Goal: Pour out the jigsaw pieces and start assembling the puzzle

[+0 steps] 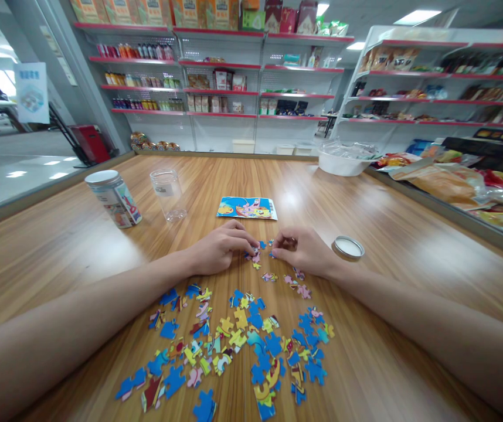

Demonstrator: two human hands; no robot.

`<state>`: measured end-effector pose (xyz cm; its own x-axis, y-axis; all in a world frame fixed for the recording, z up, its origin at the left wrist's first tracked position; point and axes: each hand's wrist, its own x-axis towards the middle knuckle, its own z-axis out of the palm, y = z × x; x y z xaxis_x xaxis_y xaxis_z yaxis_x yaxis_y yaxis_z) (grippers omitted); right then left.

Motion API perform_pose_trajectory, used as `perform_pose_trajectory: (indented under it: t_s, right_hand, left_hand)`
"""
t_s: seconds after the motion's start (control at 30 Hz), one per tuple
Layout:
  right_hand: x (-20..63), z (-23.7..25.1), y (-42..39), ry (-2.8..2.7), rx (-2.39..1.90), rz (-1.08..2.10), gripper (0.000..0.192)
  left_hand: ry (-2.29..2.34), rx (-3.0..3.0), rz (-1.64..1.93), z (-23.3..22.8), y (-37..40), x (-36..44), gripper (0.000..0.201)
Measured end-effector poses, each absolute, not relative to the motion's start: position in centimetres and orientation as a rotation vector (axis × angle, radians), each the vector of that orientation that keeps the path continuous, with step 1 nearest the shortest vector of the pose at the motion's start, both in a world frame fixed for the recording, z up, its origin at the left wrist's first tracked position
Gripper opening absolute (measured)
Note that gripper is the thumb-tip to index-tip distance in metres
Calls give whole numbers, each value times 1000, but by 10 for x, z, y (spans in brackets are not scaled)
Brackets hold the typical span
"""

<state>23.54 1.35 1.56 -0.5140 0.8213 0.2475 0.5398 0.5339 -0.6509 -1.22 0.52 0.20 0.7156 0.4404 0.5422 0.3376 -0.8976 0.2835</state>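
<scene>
My left hand [218,249] and my right hand [302,251] meet at the middle of a wooden table [410,246], fingertips pinched on small jigsaw pieces [255,255] lying between them. A few pink pieces [298,284] lie just below my right hand. A loose heap of several blue, yellow and pink puzzle pieces [242,346] is spread nearer to me. Beyond the hands lies the printed reference picture [247,208].
A capped printed tin [115,198] and a clear empty jar [169,193] stand at the left. A metal lid [348,247] lies right of my right hand. A white bowl [343,159] and snack packets [454,181] sit at the right; shop shelves [255,76] stand behind.
</scene>
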Motion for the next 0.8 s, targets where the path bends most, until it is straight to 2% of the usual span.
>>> perform_pose_trajectory:
  t_s: [0.17, 0.43, 0.53, 0.63, 0.8]
  right_hand:
    - [237, 15, 19, -2281, -1029, 648, 8]
    - [251, 25, 40, -1887, -1043, 1417, 30]
    - [254, 27, 43, -1787, -1051, 1540, 33]
    - [252, 24, 43, -1815, -1107, 1437, 30]
    - [246, 13, 39, -2023, -1133, 981, 23]
  left_hand:
    - [615, 2745, 942, 3, 4, -13, 49]
    - [620, 2734, 942, 6, 3, -12, 40]
    - [620, 2733, 939, 6, 3, -12, 40]
    - [607, 2746, 928, 6, 3, -12, 40]
    - [580, 2770, 949, 7, 2, -12, 37]
